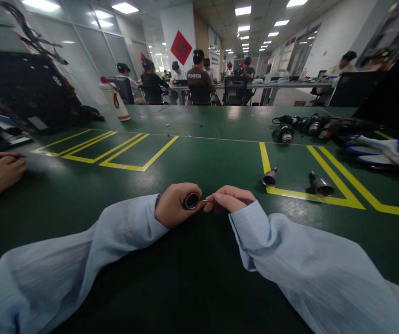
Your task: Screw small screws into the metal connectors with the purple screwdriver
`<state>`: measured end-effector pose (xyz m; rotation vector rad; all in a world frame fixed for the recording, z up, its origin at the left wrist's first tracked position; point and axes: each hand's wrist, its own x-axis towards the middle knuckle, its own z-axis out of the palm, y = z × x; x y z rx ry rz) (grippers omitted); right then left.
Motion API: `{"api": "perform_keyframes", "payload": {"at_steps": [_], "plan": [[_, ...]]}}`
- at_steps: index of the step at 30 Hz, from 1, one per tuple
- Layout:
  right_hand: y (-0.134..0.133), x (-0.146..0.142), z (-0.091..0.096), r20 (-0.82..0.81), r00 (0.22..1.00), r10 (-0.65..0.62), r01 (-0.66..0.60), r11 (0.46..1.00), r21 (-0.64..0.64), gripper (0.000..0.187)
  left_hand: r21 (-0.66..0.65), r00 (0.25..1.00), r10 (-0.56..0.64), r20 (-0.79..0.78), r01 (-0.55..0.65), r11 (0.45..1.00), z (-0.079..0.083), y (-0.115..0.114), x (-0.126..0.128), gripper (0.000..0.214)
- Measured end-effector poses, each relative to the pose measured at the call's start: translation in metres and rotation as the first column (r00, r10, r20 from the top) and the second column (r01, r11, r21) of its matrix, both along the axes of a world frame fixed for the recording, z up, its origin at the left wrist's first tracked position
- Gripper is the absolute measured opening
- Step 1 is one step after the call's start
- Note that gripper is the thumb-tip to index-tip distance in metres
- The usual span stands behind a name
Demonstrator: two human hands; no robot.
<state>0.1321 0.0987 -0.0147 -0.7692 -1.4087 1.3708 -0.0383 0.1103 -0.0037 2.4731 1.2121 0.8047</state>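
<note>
My left hand (175, 204) is closed around a dark metal cup-shaped part (190, 201), its round open mouth facing me. My right hand (229, 198) pinches a thin screwdriver-like tool with a slim metal shaft (204, 201) and a dark purplish handle (246, 201). The shaft's tip meets the side of the part by my left fingers; the exact contact is hidden. Two similar metal cup-shaped parts lie to the right: a smaller one (269, 178) on the yellow tape corner and a larger one (321, 185) on its side.
Blue-and-white gloves (383, 153) and a heap of dark metal fittings (312, 125) lie at the right. A white bottle with a red cord (115, 99) stands at the back left. Another person's hand (3, 174) rests at the left edge. Yellow tape (123, 167) marks the green table.
</note>
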Motion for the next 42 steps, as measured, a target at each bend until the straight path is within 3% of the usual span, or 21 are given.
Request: {"api": "perform_keyframes", "payload": {"at_steps": [4,10,17,24,28,36,42], "plan": [[0.003,0.000,-0.004,-0.128,0.988,0.081,-0.099,0.985,-0.141,0.016,-0.014,1.000,0.006,0.028,-0.005,1.000,0.000,-0.001,-0.001,0.011],[0.007,0.001,-0.008,-0.192,0.973,0.131,-0.160,0.976,-0.147,0.015,-0.040,0.998,0.007,0.069,-0.005,0.999,0.001,0.000,-0.001,0.011],[0.007,0.001,-0.009,-0.195,0.971,0.139,-0.169,0.975,-0.147,0.015,-0.056,0.994,-0.005,0.109,0.011,0.998,0.002,-0.001,-0.001,0.013],[0.002,0.000,-0.004,-0.111,0.993,0.052,-0.062,0.994,-0.092,0.018,-0.092,0.989,-0.009,0.144,0.022,0.996,-0.001,0.001,0.000,0.013],[0.004,-0.001,-0.006,-0.113,0.990,0.085,-0.096,0.991,-0.093,0.018,-0.091,0.993,-0.021,0.113,0.032,0.995,0.000,-0.001,0.000,0.014],[0.014,0.000,-0.014,-0.207,0.970,0.127,-0.174,0.958,-0.228,0.015,-0.118,0.991,-0.045,0.126,0.060,0.991,0.000,-0.001,-0.001,0.012],[0.009,-0.001,-0.009,-0.170,0.981,0.094,-0.124,0.976,-0.180,0.017,-0.117,0.990,-0.047,0.135,0.063,0.991,0.000,0.001,-0.001,0.012]]}}
